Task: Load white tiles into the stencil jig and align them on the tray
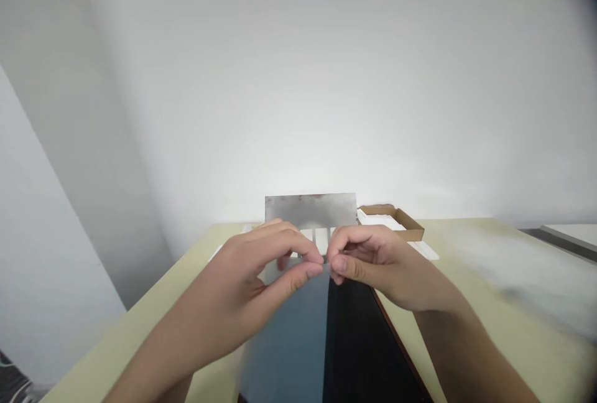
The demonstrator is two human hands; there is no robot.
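Observation:
My left hand (242, 285) and my right hand (377, 263) meet at the middle of the view, each pinching between thumb and forefinger. Between the left fingertips is the edge of a thin, clear, bluish plastic film (284, 341), which hangs down towards me and looks blurred. My right fingertips pinch what seems to be the film's corner. Beside the film lies a flat black panel (364, 341) with a brown edge. Beyond my hands stands a grey metal plate (310, 210), with white strips (321, 240) partly hidden behind my fingers.
A brown cardboard tray (394, 219) holding white material stands behind my right hand. Everything rests on a pale green table (513, 278). A white wall (280, 79) rises behind it, and a grey surface (569, 235) shows at the far right.

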